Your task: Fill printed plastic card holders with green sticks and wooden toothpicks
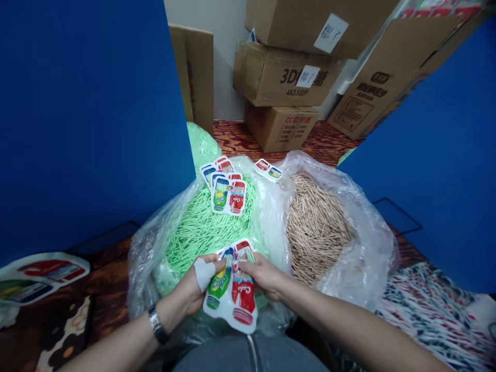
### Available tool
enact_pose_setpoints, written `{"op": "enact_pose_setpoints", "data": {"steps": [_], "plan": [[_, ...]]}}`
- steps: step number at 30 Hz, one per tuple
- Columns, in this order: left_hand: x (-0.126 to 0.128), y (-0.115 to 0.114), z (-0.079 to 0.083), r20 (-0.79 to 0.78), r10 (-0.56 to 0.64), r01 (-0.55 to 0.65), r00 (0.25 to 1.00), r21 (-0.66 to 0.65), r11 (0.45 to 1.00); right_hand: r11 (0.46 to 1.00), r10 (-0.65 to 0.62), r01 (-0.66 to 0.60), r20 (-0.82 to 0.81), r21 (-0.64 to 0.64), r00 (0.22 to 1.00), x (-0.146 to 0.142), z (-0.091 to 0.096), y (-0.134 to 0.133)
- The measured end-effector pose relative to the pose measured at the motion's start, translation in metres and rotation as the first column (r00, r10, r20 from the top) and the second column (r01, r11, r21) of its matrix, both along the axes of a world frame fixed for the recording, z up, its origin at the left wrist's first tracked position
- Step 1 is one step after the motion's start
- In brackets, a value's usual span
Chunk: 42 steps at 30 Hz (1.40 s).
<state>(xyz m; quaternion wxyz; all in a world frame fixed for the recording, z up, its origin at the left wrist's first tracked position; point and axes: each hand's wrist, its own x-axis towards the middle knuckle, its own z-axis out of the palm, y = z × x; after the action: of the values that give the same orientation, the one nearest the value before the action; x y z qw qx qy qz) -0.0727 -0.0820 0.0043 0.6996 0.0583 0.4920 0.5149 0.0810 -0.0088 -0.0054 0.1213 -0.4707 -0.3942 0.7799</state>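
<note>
A white pouch [243, 305] printed with a green soda bottle and a red "Cola" bottle is held low in the middle, in front of my body. My left hand [201, 279], with a white covering around the thumb, grips its left side. At the pouch's upper right, my right hand [265, 274] is closed, and pale green sticks show at its fingertips. Just beyond both hands lies a heap of thin green sticks [205, 222] in a clear plastic bag [145, 258]. Several similar pouches [228, 195] rest on the far part of that heap.
Brown sticks [318, 227] fill a second clear bag [372, 232] at the right, with another pouch [268, 169] at its far left edge. Blue panels [89, 113] stand on both sides. Stacked cardboard boxes [281, 129] are behind. A larger printed piece [50, 274] lies at left.
</note>
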Motion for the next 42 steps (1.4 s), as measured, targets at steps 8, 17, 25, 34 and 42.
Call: {"op": "enact_pose_setpoints", "data": {"steps": [8, 17, 25, 34, 42], "plan": [[-0.004, 0.002, -0.004, -0.04, 0.042, -0.043, 0.998, -0.034, 0.998, 0.996, -0.081, 0.081, -0.001, 0.038, 0.997, 0.006, -0.001, 0.007], [-0.006, 0.002, -0.003, 0.001, -0.069, 0.069, 0.998, -0.013, 0.998, 0.993, -0.048, 0.043, 0.043, 0.109, 0.998, 0.007, 0.0, 0.005], [0.003, 0.004, -0.008, -0.045, 0.036, -0.037, 0.998, -0.01, 0.999, 0.993, -0.044, 0.04, 0.03, 0.109, 0.999, 0.006, -0.005, 0.003], [-0.001, -0.004, -0.001, 0.076, -0.114, 0.112, 0.991, 0.036, 0.993, 0.974, -0.032, 0.042, -0.05, 0.223, 0.998, 0.011, -0.006, 0.004], [-0.004, -0.015, 0.004, 0.113, -0.206, 0.202, 0.972, 0.044, 0.978, 0.936, 0.116, -0.111, 0.004, 0.334, 0.993, 0.015, -0.014, -0.002]]}}
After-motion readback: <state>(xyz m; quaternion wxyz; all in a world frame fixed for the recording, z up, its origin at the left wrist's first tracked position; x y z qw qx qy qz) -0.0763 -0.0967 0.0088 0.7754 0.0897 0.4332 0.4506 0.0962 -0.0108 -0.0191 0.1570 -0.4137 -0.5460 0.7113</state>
